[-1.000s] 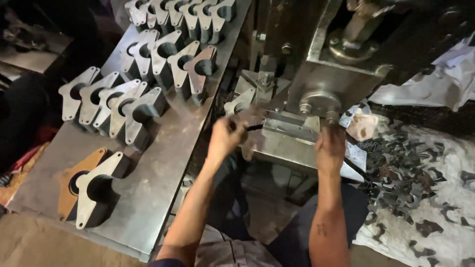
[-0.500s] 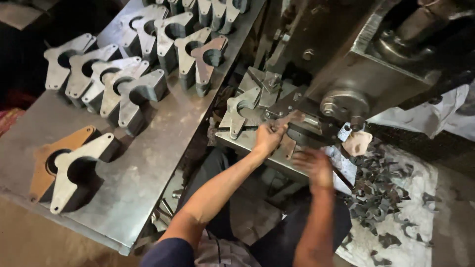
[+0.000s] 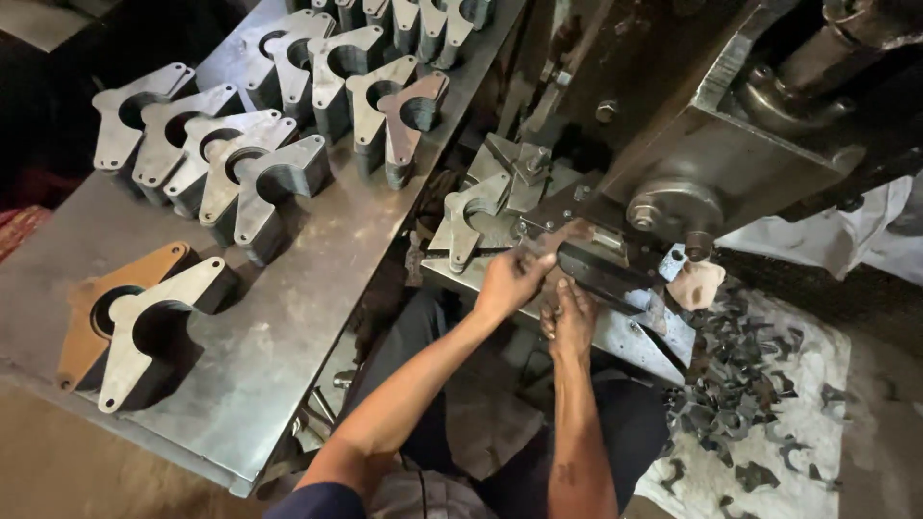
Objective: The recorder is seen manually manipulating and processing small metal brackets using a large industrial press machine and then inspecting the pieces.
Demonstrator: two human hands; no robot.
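At the press bed (image 3: 615,332), left hand (image 3: 510,279), right hand (image 3: 570,317)

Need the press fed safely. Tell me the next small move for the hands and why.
Probably seat the flat plate fully under the punch, then draw both hands back. The left hand grips the plate's near edge, the right hand sits beside it at the die block, close under the ram.
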